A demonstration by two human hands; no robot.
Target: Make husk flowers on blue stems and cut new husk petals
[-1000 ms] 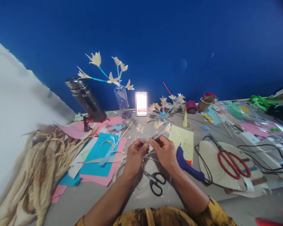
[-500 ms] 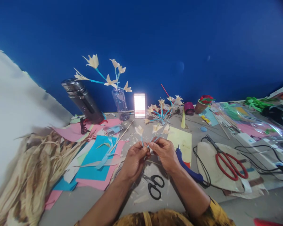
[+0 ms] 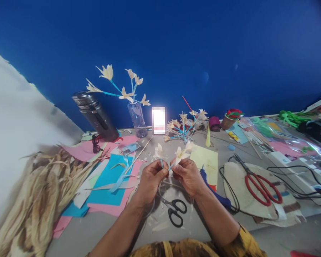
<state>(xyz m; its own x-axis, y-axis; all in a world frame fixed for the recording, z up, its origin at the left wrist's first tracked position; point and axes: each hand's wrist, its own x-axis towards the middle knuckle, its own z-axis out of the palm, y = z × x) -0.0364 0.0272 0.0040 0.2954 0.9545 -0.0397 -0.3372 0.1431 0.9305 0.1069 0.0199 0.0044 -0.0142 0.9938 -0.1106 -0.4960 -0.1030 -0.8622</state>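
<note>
My left hand (image 3: 153,178) pinches the blue-wrapped stem of a cream artificial flower (image 3: 159,151), whose bloom stands up above the fingers. Close beside it, my right hand (image 3: 186,175) is closed on the stems of cream artificial flowers (image 3: 181,154), two blooms showing near its fingertips. The fingertips of both hands almost meet, and the stem ends are partly hidden by them. Below the hands, black-handled scissors (image 3: 174,210) lie on the grey table (image 3: 160,246). Just right of my right hand is a blue glue gun (image 3: 212,189).
Dried husks (image 3: 37,192) and blue paper sheets (image 3: 107,185) lie at left. Behind stand a dark flask (image 3: 97,117), a clear vase of flowers (image 3: 137,119) and more small flowers (image 3: 184,128). Red-handled scissors (image 3: 262,189) rest on a cloth at right, among black cables.
The flowers in my right hand have turned, bringing one bloom lower and towards me. My fingertips have drawn slightly apart; both hands keep hold of the stems.
</note>
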